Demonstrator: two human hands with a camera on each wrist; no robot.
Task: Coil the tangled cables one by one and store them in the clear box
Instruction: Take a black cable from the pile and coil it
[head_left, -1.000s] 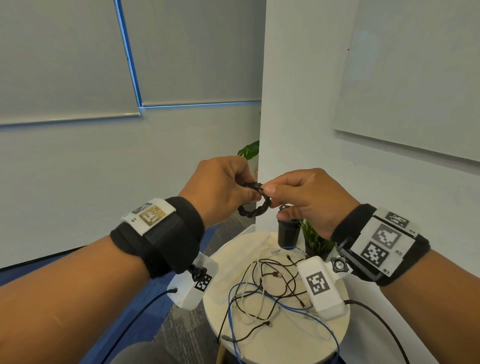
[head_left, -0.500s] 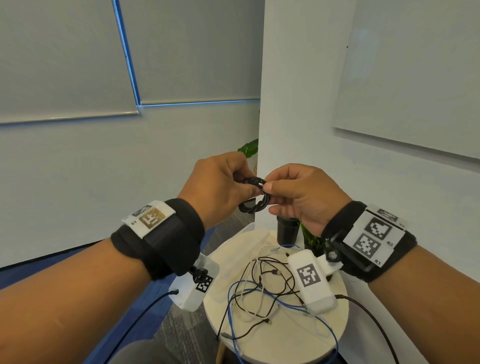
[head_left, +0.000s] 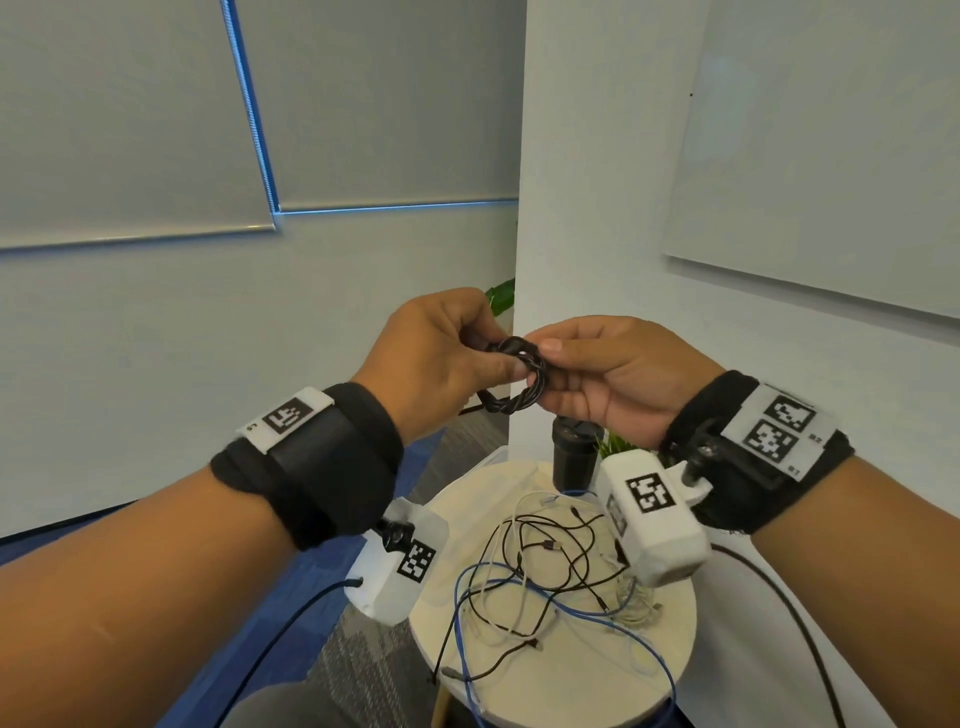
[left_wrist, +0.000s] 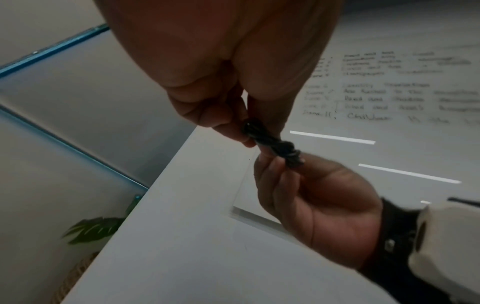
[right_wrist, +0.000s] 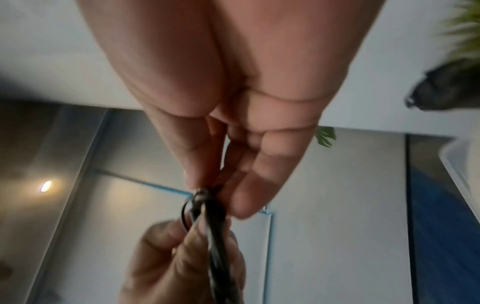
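Note:
A small black cable coil (head_left: 514, 382), twisted like a rope ring, hangs in the air above the table. My left hand (head_left: 452, 353) pinches its left side and my right hand (head_left: 597, 374) pinches its right side. The left wrist view has the coil (left_wrist: 272, 144) edge-on between both hands' fingertips; the right wrist view has the coil (right_wrist: 213, 222) blurred. Below, a tangle of black, white and blue cables (head_left: 550, 577) lies on the round white table (head_left: 582, 691). A clear box edge (head_left: 488, 460) peeks out behind the table.
A black cup (head_left: 574, 457) and a small green plant (head_left: 618, 447) stand at the table's far edge. A white pillar (head_left: 597, 208) rises behind. Carpet (head_left: 353, 649) lies left of the table. A whiteboard (head_left: 831, 156) hangs on the right wall.
Both hands have stayed together on the coil, and the coil has turned a little between the fingers. The right wrist has dropped slightly.

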